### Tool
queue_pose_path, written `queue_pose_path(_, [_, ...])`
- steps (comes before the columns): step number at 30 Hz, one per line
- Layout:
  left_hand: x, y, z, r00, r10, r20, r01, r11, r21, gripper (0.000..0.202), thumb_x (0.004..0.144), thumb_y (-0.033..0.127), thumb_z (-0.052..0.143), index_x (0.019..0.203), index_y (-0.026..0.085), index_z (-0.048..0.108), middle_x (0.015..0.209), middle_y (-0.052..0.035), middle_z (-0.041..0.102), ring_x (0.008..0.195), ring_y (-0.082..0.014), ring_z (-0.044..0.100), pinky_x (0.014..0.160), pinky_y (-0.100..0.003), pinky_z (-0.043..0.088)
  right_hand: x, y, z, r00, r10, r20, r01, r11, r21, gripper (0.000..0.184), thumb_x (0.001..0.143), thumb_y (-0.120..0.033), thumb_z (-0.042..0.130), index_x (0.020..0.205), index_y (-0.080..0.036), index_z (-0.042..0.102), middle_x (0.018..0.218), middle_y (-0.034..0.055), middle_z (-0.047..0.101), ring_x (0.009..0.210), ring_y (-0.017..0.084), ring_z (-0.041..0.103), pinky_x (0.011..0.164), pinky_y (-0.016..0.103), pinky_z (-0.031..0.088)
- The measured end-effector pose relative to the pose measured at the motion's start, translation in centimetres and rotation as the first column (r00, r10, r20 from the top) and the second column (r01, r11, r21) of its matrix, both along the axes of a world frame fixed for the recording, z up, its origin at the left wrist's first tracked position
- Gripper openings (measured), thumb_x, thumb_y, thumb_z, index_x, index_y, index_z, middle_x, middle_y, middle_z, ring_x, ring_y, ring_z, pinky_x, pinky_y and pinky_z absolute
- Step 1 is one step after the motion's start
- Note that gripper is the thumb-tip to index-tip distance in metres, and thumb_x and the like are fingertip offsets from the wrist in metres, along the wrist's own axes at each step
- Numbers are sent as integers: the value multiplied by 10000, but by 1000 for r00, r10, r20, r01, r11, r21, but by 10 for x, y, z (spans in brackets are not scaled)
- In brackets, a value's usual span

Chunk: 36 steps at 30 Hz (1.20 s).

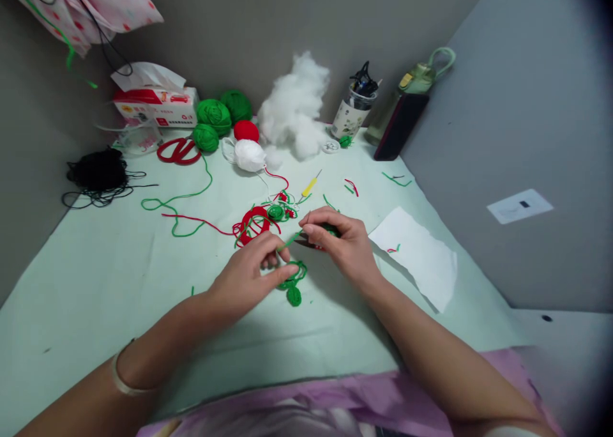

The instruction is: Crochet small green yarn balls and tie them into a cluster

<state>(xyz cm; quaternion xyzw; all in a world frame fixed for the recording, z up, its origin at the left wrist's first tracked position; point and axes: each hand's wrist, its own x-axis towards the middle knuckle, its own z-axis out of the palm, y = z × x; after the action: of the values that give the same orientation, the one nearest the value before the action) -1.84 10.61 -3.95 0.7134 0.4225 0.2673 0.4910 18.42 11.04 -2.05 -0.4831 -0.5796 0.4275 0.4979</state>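
Note:
My left hand is closed in a pinch on a strand of green yarn above a small green crocheted piece lying on the table. My right hand is curled shut close by, its fingertips at the other end of that strand; it seems to hold a small dark tool and something green, mostly hidden. Just beyond the hands lie a red yarn loop, small green and red crocheted bits and a yellow-handled crochet hook.
At the back stand green yarn balls, a red ball, a white ball, stuffing, red scissors, a tissue box, a tool jar, a green bottle. Black yarn left, white paper right.

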Motion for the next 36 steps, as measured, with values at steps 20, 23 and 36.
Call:
queue_pose_path(20, [-6,4,15,865,327,382,-73,834,-548,194,867,380,712,835,208,626,915,-21,723,910,-175,624,773,-285,403,7,7,0,945,39,-326,-129,957,-259,173,796,-311,830,803,-197,699,673,-43,639,556,71,561,592,218,473])
queue_pose_path(23, [-6,5,16,847,347,403,-86,838,-539,259,870,420,719,764,196,642,869,-21,704,845,-164,620,759,-279,417,8,6,-2,951,134,-277,-208,943,-258,150,800,-309,829,852,-195,747,713,-29,666,582,73,579,618,226,480])
queue_pose_path(36, [-7,4,15,887,180,426,38,889,-455,290,888,375,667,682,201,560,862,-32,704,828,-184,631,769,-295,442,-2,2,-7,905,213,-368,-349,866,-358,261,774,-310,843,987,-188,756,745,-19,700,599,86,609,601,230,517])
